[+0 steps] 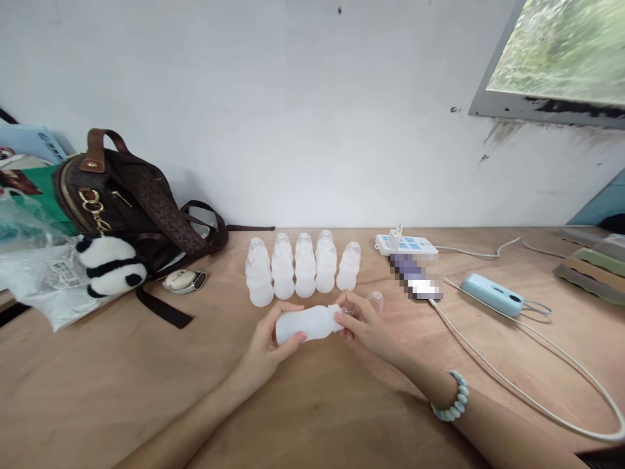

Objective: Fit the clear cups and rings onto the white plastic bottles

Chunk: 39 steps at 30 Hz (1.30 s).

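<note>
A white baby bottle [312, 323] lies on its side in the air above the table, its neck pointing right. My left hand [276, 335] is wrapped around the bottle's base end. At the neck, my right hand [364, 322] pinches the collar, and a clear teat partly shows behind those fingers. A clear dome cap [375, 301] sits on the table just beyond my right hand. Behind the hands, several capped white bottles [305, 277] stand upright in short rows, with a single bottle [348, 267] at their right end.
To the left are a brown backpack [141, 202] with a panda plush [112, 266], a plastic bag [43, 280] and a watch [188, 281]. On the right lie a power strip [406, 245], a blurred phone [415, 277], a blue device [492, 295] and a looping white cable [498, 372].
</note>
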Each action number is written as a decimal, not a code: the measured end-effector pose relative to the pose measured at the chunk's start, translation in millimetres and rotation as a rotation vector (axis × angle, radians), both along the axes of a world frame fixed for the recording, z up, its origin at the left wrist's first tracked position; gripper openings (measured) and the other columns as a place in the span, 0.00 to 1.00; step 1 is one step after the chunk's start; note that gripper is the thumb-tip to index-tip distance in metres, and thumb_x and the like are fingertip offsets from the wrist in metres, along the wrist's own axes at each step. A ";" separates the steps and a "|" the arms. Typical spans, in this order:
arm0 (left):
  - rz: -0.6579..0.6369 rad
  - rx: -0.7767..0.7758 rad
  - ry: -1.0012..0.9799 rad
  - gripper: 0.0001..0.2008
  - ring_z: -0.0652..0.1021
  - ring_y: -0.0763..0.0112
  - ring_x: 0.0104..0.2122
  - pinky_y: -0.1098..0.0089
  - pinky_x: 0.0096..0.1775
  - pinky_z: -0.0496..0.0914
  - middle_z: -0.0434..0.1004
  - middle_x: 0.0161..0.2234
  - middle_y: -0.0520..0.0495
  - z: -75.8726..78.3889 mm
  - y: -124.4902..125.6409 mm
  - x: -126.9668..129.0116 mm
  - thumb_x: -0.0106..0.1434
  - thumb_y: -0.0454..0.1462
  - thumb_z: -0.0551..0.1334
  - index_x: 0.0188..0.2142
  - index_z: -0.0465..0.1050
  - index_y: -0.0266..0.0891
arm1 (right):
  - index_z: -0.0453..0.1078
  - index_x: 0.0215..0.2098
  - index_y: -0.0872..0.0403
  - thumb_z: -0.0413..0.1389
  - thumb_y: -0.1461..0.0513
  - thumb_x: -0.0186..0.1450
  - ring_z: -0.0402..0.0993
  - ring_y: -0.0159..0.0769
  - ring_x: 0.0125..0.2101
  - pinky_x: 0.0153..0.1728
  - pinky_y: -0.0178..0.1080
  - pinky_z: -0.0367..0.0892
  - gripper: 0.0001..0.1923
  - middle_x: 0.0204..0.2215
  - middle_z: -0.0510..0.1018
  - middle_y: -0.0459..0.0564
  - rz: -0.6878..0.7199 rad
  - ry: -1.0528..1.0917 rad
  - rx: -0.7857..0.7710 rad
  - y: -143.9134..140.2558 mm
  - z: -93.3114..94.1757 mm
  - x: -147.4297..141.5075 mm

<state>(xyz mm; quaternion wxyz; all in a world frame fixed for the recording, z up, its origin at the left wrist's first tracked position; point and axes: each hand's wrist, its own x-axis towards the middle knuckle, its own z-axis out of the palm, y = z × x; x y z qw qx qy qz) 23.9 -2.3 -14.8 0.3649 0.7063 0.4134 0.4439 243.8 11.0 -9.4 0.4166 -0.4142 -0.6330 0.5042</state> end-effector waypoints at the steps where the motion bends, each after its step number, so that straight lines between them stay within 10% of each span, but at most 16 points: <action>1: 0.010 0.104 0.058 0.13 0.76 0.68 0.31 0.73 0.30 0.70 0.76 0.35 0.48 0.5 -2.3 -0.6 0.60 0.39 0.64 0.44 0.70 0.40 | 0.60 0.29 0.51 0.56 0.49 0.61 0.61 0.26 0.16 0.17 0.30 0.55 0.16 0.16 0.68 0.38 0.002 0.013 -0.060 1.2 -1.2 -0.6; 8: -0.009 0.597 0.248 0.17 0.78 0.64 0.40 0.69 0.39 0.73 0.76 0.42 0.46 -3.8 -7.2 -4.8 0.62 0.34 0.63 0.49 0.65 0.43 | 0.57 0.25 0.51 0.52 0.47 0.62 0.58 0.25 0.13 0.15 0.30 0.53 0.19 0.14 0.67 0.38 0.023 -0.010 -0.161 1.2 -1.9 -4.5; 13: 0.041 0.278 0.224 0.11 0.78 0.64 0.36 0.69 0.35 0.72 0.77 0.38 0.47 -0.7 -5.1 -1.9 0.62 0.38 0.62 0.45 0.67 0.42 | 0.66 0.27 0.53 0.50 0.51 0.67 0.61 0.29 0.18 0.21 0.33 0.54 0.17 0.16 0.66 0.40 -0.029 -0.245 0.083 -1.9 9.7 4.2; 18: 0.127 0.006 0.099 0.12 0.76 0.65 0.32 0.69 0.34 0.70 0.76 0.36 0.48 -0.3 2.0 0.3 0.62 0.43 0.60 0.42 0.69 0.40 | 0.69 0.32 0.56 0.49 0.55 0.70 0.71 0.38 0.29 0.29 0.37 0.56 0.14 0.26 0.75 0.50 -0.437 -0.966 0.579 11.4 18.6 30.3; 23: 0.218 -0.090 0.012 0.14 0.74 0.65 0.33 0.69 0.35 0.69 0.75 0.34 0.49 3.7 5.6 1.6 0.60 0.45 0.59 0.40 0.70 0.39 | 0.71 0.37 0.60 0.53 0.61 0.68 0.75 0.49 0.37 0.29 0.39 0.57 0.09 0.36 0.78 0.64 -0.460 -1.354 0.422 19.6 15.5 41.5; 29: 0.217 -0.132 -0.079 0.15 0.74 0.64 0.32 0.69 0.34 0.70 0.75 0.32 0.49 4.8 5.2 3.7 0.58 0.46 0.62 0.38 0.72 0.39 | 0.71 0.37 0.54 0.53 0.58 0.69 0.76 0.37 0.30 0.28 0.36 0.61 0.09 0.35 0.80 0.53 -0.065 -1.194 0.433 0.2 9.9 12.7; 35: 0.241 -0.204 -0.174 0.17 0.75 0.65 0.29 0.69 0.30 0.72 0.76 0.34 0.49 4.6 8.2 2.9 0.57 0.49 0.62 0.38 0.72 0.39 | 0.72 0.36 0.53 0.57 0.59 0.66 0.74 0.34 0.32 0.32 0.33 0.65 0.05 0.31 0.78 0.46 0.398 -0.495 0.207 -20.6 9.9 -8.8; 39: 0.274 -0.214 -0.200 0.17 0.75 0.67 0.28 0.68 0.30 0.73 0.76 0.34 0.49 8.2 5.9 3.1 0.57 0.49 0.61 0.38 0.72 0.38 | 0.72 0.32 0.55 0.58 0.54 0.63 0.68 0.28 0.19 0.20 0.31 0.62 0.11 0.23 0.75 0.44 0.254 -0.124 -0.155 -9.6 -1.0 -5.9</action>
